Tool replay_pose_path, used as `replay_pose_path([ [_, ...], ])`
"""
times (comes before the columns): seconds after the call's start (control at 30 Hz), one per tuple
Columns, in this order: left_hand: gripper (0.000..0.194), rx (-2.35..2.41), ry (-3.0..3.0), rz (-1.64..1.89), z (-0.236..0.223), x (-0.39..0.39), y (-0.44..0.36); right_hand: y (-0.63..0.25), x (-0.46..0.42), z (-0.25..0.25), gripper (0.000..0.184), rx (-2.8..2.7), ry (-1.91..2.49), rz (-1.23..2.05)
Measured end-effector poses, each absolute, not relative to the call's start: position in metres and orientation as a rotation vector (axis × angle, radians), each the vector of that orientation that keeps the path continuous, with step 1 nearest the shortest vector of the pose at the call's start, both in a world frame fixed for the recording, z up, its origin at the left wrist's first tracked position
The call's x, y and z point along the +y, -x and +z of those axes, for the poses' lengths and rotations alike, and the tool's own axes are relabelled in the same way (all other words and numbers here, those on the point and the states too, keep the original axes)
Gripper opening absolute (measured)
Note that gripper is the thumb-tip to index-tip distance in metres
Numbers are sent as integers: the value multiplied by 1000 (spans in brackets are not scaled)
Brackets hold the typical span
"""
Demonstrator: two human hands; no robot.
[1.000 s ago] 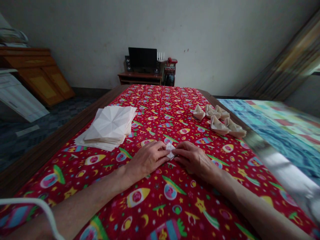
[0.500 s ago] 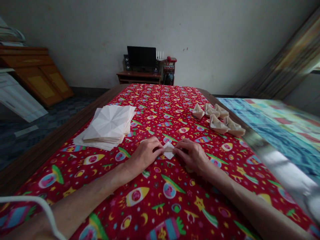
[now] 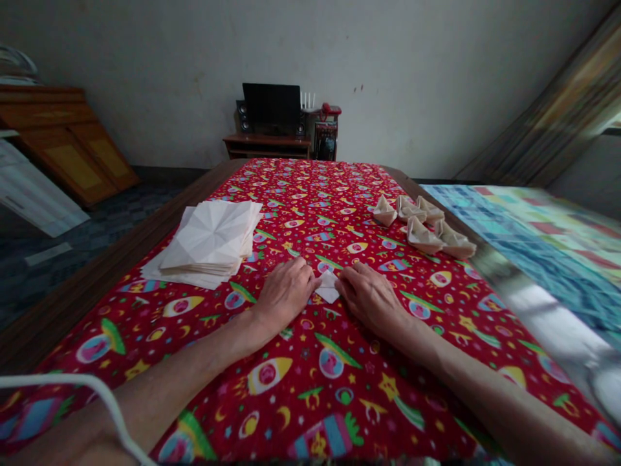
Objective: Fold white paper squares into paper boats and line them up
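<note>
A small folded white paper piece (image 3: 328, 287) lies on the red rocket-print tablecloth (image 3: 310, 388). My left hand (image 3: 286, 294) rests flat just left of it, and my right hand (image 3: 371, 301) rests just right of it. Their fingertips are at or very near the paper's edges, and neither hand holds it. Left of the hands sits a stack of creased white paper sheets (image 3: 211, 236). Several folded paper boats (image 3: 422, 233) stand in a cluster at the right, beyond my right hand.
The table's wooden edge (image 3: 111, 278) runs along the left. A blue patchwork quilt (image 3: 533, 239) lies beyond the right side. A white cord (image 3: 72, 380) crosses my left forearm. A dark monitor (image 3: 272, 109) stands on a low stand by the far wall.
My hands have drawn apart and let go of the small paper, which now lies on the cloth. The view has tilted slightly upward.
</note>
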State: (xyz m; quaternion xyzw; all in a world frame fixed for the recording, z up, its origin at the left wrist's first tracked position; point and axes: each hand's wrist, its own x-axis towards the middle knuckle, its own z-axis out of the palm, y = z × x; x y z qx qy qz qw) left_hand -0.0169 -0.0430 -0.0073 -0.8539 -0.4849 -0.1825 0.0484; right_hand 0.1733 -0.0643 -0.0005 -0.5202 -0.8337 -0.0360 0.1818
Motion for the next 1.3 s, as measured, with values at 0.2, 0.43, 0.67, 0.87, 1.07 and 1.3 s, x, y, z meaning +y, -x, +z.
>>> replay_pose_path([
  [0.2,24,-1512,2607,-599,-5,-45,16,-178,-61,-6,22,-2353,1404,-107],
  [0.43,35,-1620,2668,-609,6,-41,12,-178,-50,0,26,-2354,1524,64],
  [0.67,28,-1608,2766,-660,3,-32,24,-182,-49,7,22,-2387,1577,135],
  [0.87,22,-1582,2726,-720,-2,-36,33,-185,-54,1,21,-2318,1582,163],
  [1.07,29,-1494,2737,-727,-5,-42,31,-188,-56,-5,15,-2278,1417,245],
  [1.3,21,-1736,2866,-1073,0,-45,20,-179,-58,-4,13,-2059,1380,403],
])
